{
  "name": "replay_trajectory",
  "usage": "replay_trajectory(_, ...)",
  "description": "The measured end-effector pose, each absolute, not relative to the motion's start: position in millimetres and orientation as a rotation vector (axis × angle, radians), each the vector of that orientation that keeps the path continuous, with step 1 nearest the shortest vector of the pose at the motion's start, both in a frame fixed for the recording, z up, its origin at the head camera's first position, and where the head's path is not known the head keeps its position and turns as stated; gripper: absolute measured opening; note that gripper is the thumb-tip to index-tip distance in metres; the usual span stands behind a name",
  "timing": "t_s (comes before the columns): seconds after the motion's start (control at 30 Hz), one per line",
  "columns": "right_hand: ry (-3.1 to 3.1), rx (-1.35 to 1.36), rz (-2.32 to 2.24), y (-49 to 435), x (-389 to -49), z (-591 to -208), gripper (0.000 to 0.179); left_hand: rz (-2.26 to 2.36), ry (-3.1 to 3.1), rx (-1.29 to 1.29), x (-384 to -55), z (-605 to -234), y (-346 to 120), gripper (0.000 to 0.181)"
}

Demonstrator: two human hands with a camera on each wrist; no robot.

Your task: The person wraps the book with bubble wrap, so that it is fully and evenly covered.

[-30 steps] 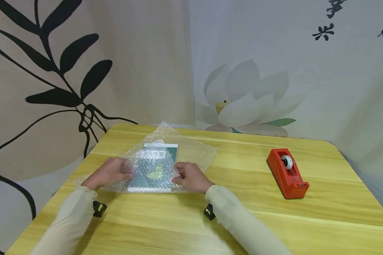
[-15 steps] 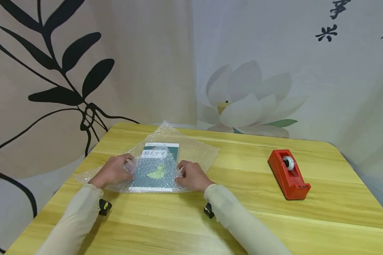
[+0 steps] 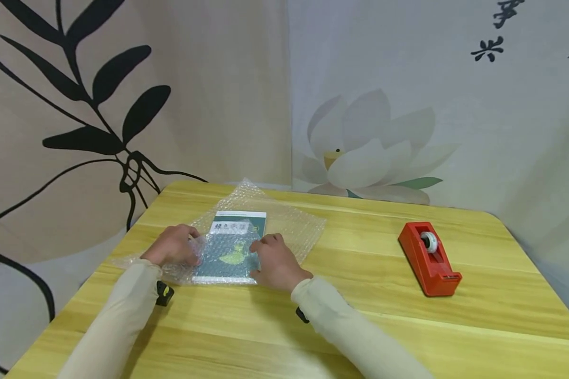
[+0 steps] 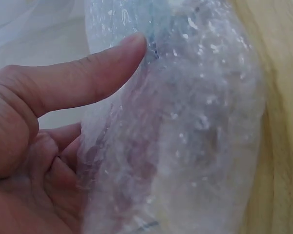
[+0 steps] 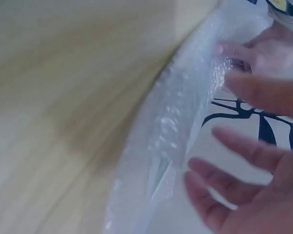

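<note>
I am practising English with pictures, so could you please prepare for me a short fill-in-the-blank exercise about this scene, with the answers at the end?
1. The tape dispenser is ____ in colour.
2. Bumpy, see-through plastic, called ____ wrap, partly covers the book.
3. Of the left hand and the right hand, only the ____ one pinches the plastic.
4. In the head view, the tape dispenser is to the ____ of the book.

Missing words: red; bubble; left; right.

Bubble wrap [image 4: 200,122] partly veils the left fingers [image 4: 66,136] — the right sleeve [image 3: 355,323] is cut off.
</note>
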State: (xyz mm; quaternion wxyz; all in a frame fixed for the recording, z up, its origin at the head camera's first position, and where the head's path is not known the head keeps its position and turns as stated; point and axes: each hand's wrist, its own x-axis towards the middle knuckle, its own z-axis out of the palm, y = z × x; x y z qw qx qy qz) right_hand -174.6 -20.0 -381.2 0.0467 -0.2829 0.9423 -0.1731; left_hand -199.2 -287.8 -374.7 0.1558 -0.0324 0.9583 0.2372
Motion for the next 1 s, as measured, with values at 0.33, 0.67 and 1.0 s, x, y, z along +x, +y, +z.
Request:
replay_trajectory(0.33,2.764,-0.984,-0.490,-28,-177,-397,0.047,0.646,2.714,-0.156,-206,-375,-291,0.070)
replay_trajectory(0.67,2.697,-1.094,-0.291,-29,-189,-396,0.045,0.675,2.666,-0.106,-210,-371,-289,0.070)
replay_trajectory(1.0,2.701,-1.001,-0.240,-35,-189,-391,0.044,0.892,2.754,-0.017,-230,-364,-283,0.039)
